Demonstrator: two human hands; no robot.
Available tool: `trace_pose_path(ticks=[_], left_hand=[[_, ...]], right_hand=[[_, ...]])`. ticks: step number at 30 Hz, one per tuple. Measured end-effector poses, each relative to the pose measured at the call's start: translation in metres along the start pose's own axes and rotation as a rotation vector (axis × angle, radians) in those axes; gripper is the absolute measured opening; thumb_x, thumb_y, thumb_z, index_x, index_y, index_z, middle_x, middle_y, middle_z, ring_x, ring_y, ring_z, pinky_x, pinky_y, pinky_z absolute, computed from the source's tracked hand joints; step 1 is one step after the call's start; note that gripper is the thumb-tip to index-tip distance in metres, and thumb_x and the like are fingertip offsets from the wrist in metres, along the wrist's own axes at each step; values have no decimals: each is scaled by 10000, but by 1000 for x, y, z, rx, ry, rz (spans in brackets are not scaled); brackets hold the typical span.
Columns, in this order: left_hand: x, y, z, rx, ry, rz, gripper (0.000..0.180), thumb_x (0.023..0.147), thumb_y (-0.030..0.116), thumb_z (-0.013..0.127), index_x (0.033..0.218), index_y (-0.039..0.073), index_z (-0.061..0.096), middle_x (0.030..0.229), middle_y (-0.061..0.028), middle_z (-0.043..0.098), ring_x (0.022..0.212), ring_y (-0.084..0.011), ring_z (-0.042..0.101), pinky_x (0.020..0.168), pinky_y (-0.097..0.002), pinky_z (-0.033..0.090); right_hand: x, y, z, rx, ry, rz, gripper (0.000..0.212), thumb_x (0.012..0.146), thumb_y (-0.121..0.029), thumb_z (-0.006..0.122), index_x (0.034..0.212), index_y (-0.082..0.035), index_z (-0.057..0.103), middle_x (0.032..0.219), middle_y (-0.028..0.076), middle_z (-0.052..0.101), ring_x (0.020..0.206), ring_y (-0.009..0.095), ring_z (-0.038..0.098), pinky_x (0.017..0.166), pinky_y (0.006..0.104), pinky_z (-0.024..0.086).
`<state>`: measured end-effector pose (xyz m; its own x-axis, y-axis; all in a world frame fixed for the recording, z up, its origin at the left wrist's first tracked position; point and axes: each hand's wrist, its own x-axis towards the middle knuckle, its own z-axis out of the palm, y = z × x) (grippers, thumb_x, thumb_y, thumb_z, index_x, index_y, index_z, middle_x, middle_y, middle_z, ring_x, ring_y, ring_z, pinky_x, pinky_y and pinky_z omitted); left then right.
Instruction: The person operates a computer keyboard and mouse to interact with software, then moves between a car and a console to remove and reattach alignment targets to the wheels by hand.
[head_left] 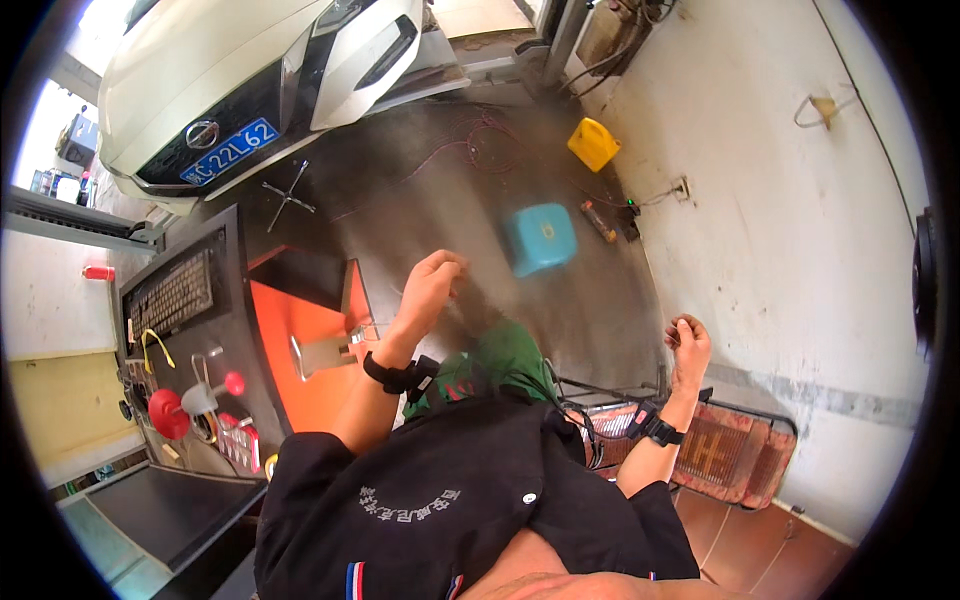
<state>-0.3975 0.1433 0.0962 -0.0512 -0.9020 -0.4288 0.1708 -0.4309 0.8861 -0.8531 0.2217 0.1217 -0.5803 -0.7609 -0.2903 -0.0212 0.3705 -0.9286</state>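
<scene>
Left hand: the left hand (432, 285) is raised over the dark floor, its fingers loosely curled and holding nothing, just beside the upper corner of the orange machine (305, 345).
Right hand: the right hand (688, 345) hangs near the white wall (790, 240), fingers curled in toward the palm; nothing shows in its grip.
Wrists: each one carries a black strap.
Nearest thing: the orange machine stands at the person's left, with a grey metal bracket (322, 354) on its face.
Containers: a yellow jerrycan (594, 143) stands by the wall, well apart from both hands; its contents cannot be seen.
Stool: a blue plastic stool (541, 238) sits on the floor between the hands and the jerrycan.
Beyond: a white car (250, 80) is parked, with a cross wrench (288, 196) lying before it.
</scene>
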Motion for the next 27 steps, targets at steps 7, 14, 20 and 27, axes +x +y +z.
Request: trace_pose_path(ticks=[7,14,20,27], left_hand=[[102,47,-55,-15,240,10,199,897,169,529,893,46,685,1042,-52,695,927,-141,627,713,-278,466],[201,137,-78,-14,417,59,212,912,200,540,853,54,681,1048,-74,699,922,-141,630,707,-281,467],[291,181,-84,-34,454,78,221,936,220,544,892,62,691,1008,-63,697,898,-145,638,692,-280,468],[441,217,-114,-64,426,-40,263,962,253,518,1011,58,688,1024,-43,688,903,-157,635,704,-277,469]], right_hand=[[153,-51,86,56,74,3,173,941,-127,609,1046,4,649,910,54,677,760,120,637,645,266,530],[280,-141,231,36,-147,-63,225,932,-148,627,1078,21,655,925,63,696,773,121,654,673,255,530],[368,-213,355,-28,-311,-155,195,947,-122,611,1078,14,659,925,60,697,767,125,662,683,256,533],[467,-272,491,-55,-390,-169,173,948,-107,608,1067,6,663,939,68,702,784,129,666,697,259,542]])
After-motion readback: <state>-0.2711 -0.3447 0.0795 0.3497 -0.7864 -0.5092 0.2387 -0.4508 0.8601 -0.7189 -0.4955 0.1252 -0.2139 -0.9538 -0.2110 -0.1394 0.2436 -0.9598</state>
